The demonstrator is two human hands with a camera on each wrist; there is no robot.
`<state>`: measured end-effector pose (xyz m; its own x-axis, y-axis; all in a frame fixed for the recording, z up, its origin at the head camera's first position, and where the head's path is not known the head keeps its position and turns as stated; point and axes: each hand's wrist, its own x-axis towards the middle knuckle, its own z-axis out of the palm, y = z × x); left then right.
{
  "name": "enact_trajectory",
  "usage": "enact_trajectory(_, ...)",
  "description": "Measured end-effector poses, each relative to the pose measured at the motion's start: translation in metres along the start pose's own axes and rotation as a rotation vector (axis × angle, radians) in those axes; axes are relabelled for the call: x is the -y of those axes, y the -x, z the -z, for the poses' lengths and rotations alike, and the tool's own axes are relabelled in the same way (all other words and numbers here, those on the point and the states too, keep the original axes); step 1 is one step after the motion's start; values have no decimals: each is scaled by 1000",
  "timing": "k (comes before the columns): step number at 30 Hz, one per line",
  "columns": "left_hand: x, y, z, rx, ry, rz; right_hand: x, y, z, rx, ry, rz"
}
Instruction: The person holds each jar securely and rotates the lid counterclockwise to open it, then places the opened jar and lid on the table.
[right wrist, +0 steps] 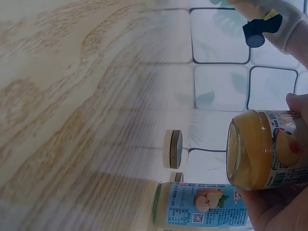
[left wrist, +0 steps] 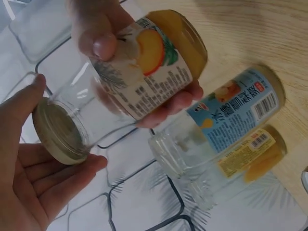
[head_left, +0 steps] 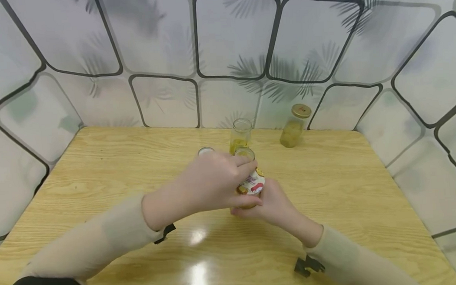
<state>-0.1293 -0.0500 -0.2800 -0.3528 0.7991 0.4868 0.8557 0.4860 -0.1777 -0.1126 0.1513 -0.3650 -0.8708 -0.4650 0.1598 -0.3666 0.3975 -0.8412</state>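
My right hand (head_left: 275,205) grips a glass jar (left wrist: 144,62) with a peach picture on its white label and orange-yellow contents at the bottom. A round lid (head_left: 252,183), printed in white, red and gold, sits at that jar's mouth. Curled over the lid, my left hand (head_left: 214,178) holds its edge between thumb and fingers. In the left wrist view, two lidless glass jars stand beside the held one: a jar with a blue label (left wrist: 236,113) and a jar with a yellow label (left wrist: 250,156) and orange pieces inside.
At the back right of the wooden table (head_left: 108,167) stands a jar with a gold lid (head_left: 291,130). One loose lid (right wrist: 174,149) lies on the tabletop, and part of another lid (right wrist: 179,177) shows near the blue-labelled jar. A patterned wall (head_left: 167,102) borders the table.
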Motion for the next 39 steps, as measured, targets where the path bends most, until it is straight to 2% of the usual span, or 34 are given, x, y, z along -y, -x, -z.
enact_trajectory(4, -3, 1, 6, 88, 12, -16, -1, 1, 0, -20, 19, 7)
enact_trajectory(8, 0, 1, 13, 201, 108, -19, -2, 3, -1, -42, 19, -9)
enact_trajectory(12, 4, 1, 16, 241, 168, -3, -2, 4, -1, -39, 0, -14)
enact_trajectory(17, 2, 0, 17, 200, 134, 30, -1, 3, 0, -34, 5, -8)
enact_trajectory(22, 0, -1, 18, 134, 78, 34, 0, 2, 1, -51, 9, -7)
enact_trajectory(26, 1, -2, 18, 93, 108, 38, 0, 2, 1, -65, 10, -16)
enact_trajectory(34, 3, -2, 18, 101, 170, 45, 2, 3, 2, -71, 20, -54)
enact_trajectory(39, 3, 0, 18, 41, 185, 33, 2, 4, 2, -67, 6, -82)
